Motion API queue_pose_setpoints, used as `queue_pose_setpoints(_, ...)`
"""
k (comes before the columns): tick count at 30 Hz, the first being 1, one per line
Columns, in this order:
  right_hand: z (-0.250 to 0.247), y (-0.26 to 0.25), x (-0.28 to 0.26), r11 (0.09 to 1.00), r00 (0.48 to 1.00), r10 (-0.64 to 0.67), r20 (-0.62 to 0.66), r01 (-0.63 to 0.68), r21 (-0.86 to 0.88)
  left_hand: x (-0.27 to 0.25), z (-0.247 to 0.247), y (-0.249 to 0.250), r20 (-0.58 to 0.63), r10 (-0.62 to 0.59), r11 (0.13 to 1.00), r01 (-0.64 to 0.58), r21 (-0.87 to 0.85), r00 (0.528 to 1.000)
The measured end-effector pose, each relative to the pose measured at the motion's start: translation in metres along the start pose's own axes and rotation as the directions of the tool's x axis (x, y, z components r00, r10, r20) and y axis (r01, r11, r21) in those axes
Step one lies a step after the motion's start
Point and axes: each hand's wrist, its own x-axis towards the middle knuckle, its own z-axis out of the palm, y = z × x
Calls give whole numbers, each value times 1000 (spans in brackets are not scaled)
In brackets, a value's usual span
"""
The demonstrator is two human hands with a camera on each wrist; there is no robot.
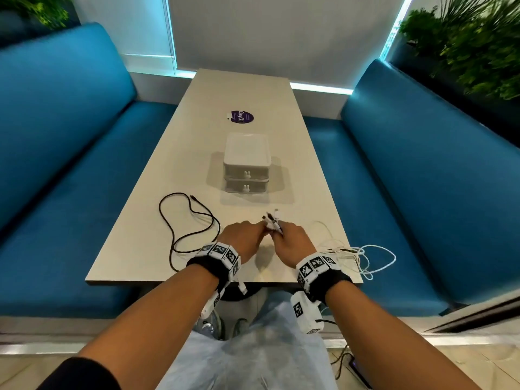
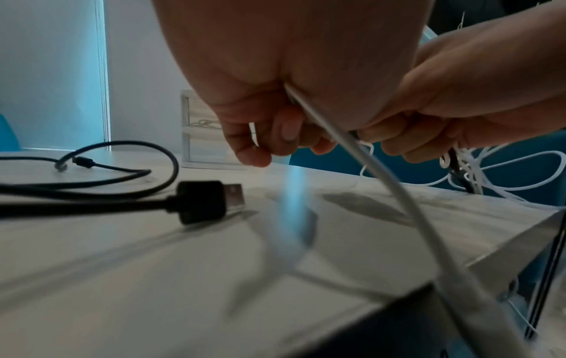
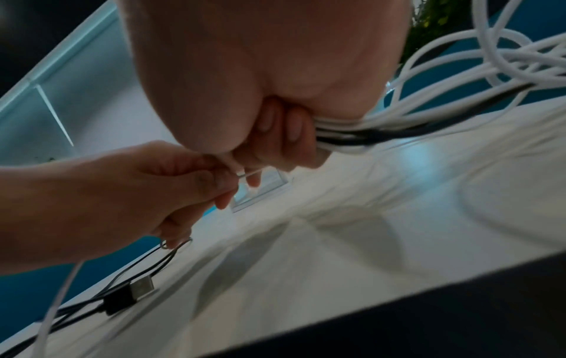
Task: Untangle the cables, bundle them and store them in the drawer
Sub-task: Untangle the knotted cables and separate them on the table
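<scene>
My right hand [image 1: 284, 237] grips a bunch of white and black cables [image 3: 352, 135], whose plug ends [image 1: 272, 219] stick up between both hands. The rest of that tangle of white cables [image 1: 368, 257] trails right, over the table's near right corner. My left hand [image 1: 247, 235] pinches one white cable [image 2: 352, 155] that runs down past the wrist. A separate black USB cable [image 1: 191, 220] lies looped on the table to the left, its plug [image 2: 211, 201] near my left wrist. The white two-drawer box [image 1: 247, 164] stands beyond the hands with both drawers closed.
The beige table [image 1: 140, 249] runs between two blue bench seats [image 1: 70, 164]. A purple round sticker [image 1: 242, 117] lies past the drawer box. Plants [image 1: 472, 46] stand behind the right seat. The table's near edge is just under my wrists.
</scene>
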Motion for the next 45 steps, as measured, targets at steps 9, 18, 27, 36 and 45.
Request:
queue_pose_setpoints(9,-9,21,-3,980,990,138,13,-134,-148,-18,-6,-17,118,-41,975,66,-211,992)
queue_pose_setpoints(18,-26,35,-9,939,954,275,-122,-293,-177,-18,-13,-10,95,-67,981,83,-176,993)
queue_pose_setpoints(27,-22,0,-7,999,997,-28,78,25,48,-13,-18,7,1,-37,976,36,-213,999)
queue_pose_setpoints(36,-33,32,-13,914,954,300,14,-283,-291,-21,-8,-22,11,-34,965,35,-260,999)
queue_pose_setpoints(45,-61,55,-10,890,865,425,-265,-453,-50,-29,-17,-56,-33,-197,961,187,-205,980)
